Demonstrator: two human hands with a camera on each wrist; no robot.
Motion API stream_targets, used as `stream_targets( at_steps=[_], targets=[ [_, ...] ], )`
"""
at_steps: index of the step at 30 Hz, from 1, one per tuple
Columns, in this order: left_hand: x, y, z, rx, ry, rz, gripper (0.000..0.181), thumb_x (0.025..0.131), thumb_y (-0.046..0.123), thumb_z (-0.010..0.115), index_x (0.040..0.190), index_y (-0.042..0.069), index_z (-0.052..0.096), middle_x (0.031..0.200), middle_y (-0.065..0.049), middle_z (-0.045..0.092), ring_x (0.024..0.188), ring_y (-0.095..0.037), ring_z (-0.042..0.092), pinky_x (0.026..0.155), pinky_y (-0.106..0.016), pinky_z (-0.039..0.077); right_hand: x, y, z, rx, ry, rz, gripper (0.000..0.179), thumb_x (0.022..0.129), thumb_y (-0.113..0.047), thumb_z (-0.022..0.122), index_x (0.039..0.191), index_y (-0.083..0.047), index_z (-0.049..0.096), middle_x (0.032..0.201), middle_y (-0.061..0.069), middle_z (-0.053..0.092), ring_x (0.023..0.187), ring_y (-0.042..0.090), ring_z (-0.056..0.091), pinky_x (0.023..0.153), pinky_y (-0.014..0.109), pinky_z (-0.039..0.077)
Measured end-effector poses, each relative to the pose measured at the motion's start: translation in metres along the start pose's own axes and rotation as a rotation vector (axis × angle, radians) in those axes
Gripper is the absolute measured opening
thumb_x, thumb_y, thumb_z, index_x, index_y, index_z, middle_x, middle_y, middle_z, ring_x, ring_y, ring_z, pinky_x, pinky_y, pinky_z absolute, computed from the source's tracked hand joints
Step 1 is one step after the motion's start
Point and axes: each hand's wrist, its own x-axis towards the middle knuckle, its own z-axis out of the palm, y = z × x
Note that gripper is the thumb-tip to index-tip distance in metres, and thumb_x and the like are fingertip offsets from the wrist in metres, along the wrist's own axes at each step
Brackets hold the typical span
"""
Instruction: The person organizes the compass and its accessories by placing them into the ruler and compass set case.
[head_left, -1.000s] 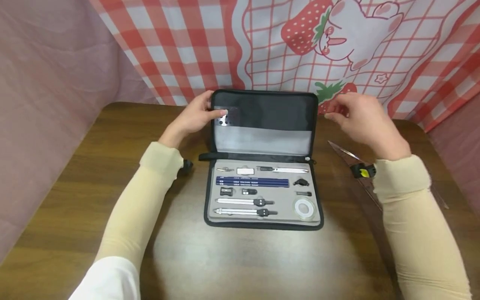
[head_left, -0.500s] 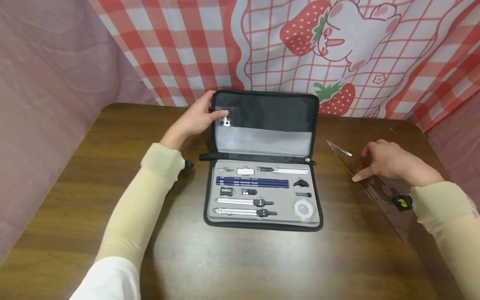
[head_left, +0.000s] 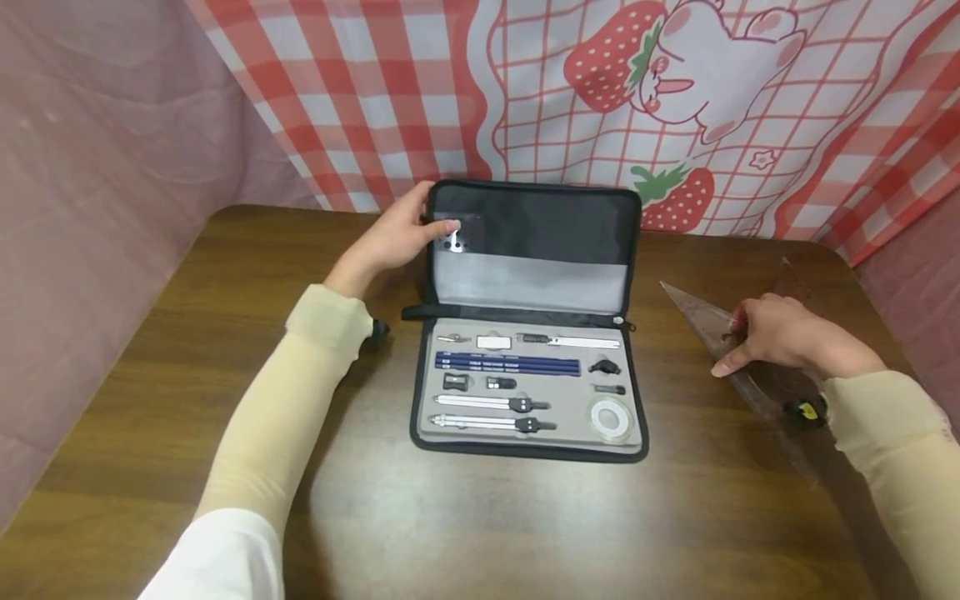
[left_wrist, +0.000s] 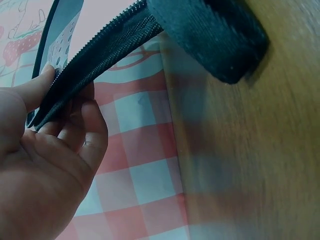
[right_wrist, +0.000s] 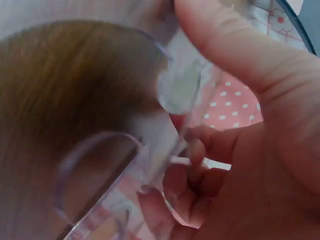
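An unzipped drawing-set case (head_left: 528, 452) lies on the table with its lid raised. My left hand (head_left: 401, 229) grips the lid's left edge, thumb on the inner side over a small clear template (head_left: 471, 233). In the left wrist view the fingers wrap behind the zipper edge (left_wrist: 107, 37). To the right of the case, my right hand (head_left: 787, 337) pinches a clear plastic set square (head_left: 697, 318). In the right wrist view its blurred, see-through sheet with a curved cutout lies between thumb and fingers (right_wrist: 195, 192).
In the case tray sit several blue pencils (head_left: 506, 364), two compasses (head_left: 491, 404), a sharpener (head_left: 455, 382), a white eraser (head_left: 493, 342) and a roll of tape (head_left: 611, 418). Behind the table hangs a red checked cloth (head_left: 420, 100) with strawberries.
My right hand has come down from beside the lid's upper right corner to the set square and now tilts its near-left edge up. The left hand has stayed on the lid.
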Motion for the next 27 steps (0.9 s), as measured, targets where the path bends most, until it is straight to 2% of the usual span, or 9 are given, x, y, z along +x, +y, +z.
stream_targets(
  at_steps=[3,7,9,11,15,19,23,27],
  targets=[
    [0.0,0.001,-0.001,0.002,0.003,0.006,0.053,0.098,0.026,0.064,0.143,0.011,0.04,0.124,-0.006,0.061,0.103,-0.018,0.058,0.098,-0.037,0.045,-0.005,-0.001,-0.003,0.037,-0.018,-0.037,0.059,0.072,-0.046,0.087,0.091,0.003,0.06,0.082,0.008,0.058,0.079,0.027,0.053,0.071,0.044,0.045],
    [-0.001,0.001,-0.002,0.0,0.005,-0.002,0.053,0.098,0.027,0.065,0.142,0.012,0.041,0.122,-0.006,0.062,0.103,-0.018,0.057,0.097,-0.037,0.045,-0.013,-0.005,-0.012,0.224,-0.089,-0.079,0.026,0.094,-0.021,0.07,0.097,0.002,0.058,0.079,0.004,0.058,0.069,0.019,0.053,0.059,0.035,0.044],
    [-0.001,0.001,-0.002,-0.002,0.001,-0.004,0.052,0.097,0.027,0.065,0.141,0.012,0.041,0.121,-0.006,0.062,0.103,-0.018,0.057,0.097,-0.038,0.045,-0.018,-0.006,-0.02,0.33,-0.108,-0.089,0.013,0.099,-0.009,0.061,0.102,0.003,0.057,0.082,0.006,0.06,0.067,0.017,0.055,0.056,0.033,0.046],
    [-0.002,0.001,-0.002,-0.004,-0.002,-0.003,0.051,0.097,0.027,0.066,0.14,0.012,0.042,0.121,-0.006,0.062,0.103,-0.019,0.057,0.096,-0.038,0.045,-0.023,-0.007,-0.029,0.407,-0.098,-0.094,0.008,0.101,-0.002,0.054,0.105,0.005,0.056,0.086,0.007,0.064,0.069,0.015,0.06,0.058,0.031,0.05],
    [-0.002,0.001,-0.001,0.001,-0.003,0.0,0.052,0.097,0.029,0.066,0.141,0.013,0.042,0.121,-0.005,0.062,0.103,-0.019,0.057,0.097,-0.038,0.045,-0.035,-0.011,-0.05,0.414,0.042,-0.125,0.009,0.101,0.001,0.052,0.107,0.004,0.058,0.089,0.008,0.067,0.074,0.013,0.064,0.062,0.029,0.053],
    [-0.001,0.001,-0.001,0.004,0.003,0.004,0.054,0.097,0.03,0.066,0.142,0.014,0.041,0.122,-0.004,0.062,0.103,-0.018,0.057,0.098,-0.038,0.045,-0.042,-0.025,-0.069,0.446,0.201,-0.131,0.017,0.105,-0.007,0.049,0.115,0.003,0.058,0.094,0.007,0.07,0.08,0.01,0.066,0.065,0.024,0.054],
    [-0.001,0.001,-0.001,-0.009,-0.001,0.011,0.052,0.097,0.028,0.066,0.141,0.012,0.042,0.121,-0.006,0.063,0.102,-0.019,0.057,0.095,-0.037,0.045,-0.039,-0.048,-0.086,0.512,0.328,-0.171,0.024,0.107,-0.015,0.044,0.121,0.0,0.054,0.099,0.002,0.069,0.084,0.006,0.066,0.067,0.018,0.052],
    [0.0,0.0,-0.001,-0.017,-0.005,0.013,0.052,0.097,0.027,0.066,0.141,0.012,0.042,0.12,-0.006,0.063,0.102,-0.019,0.058,0.094,-0.036,0.046,-0.029,-0.076,-0.101,0.643,0.436,-0.198,0.019,0.104,-0.018,0.049,0.118,-0.007,0.056,0.101,-0.001,0.066,0.086,0.007,0.065,0.07,0.012,0.051]
  ],
)
